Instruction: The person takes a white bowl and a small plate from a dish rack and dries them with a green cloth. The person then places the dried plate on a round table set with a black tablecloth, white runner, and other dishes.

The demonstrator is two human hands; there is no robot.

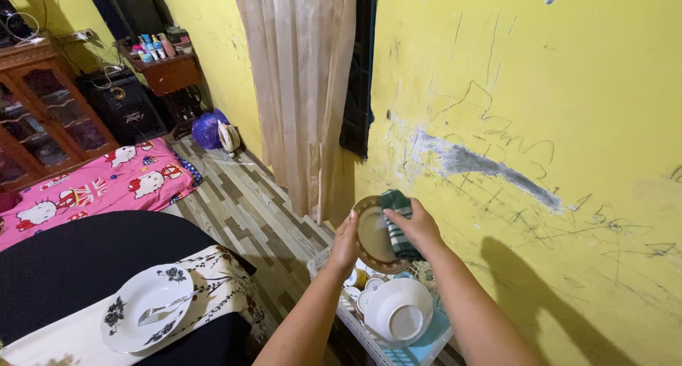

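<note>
Our left hand grips a small plate; right hand fingers clench a green cloth against it, above a dish basket beside the scribbled yellow wall.

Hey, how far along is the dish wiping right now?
Looks done: one white floral plate with a fork lies on the table. In hand: the left hand holds a small brown-rimmed plate upright while the right hand presses a green checked cloth on it. Left: a white bowl and cups sit in the rack.
</note>
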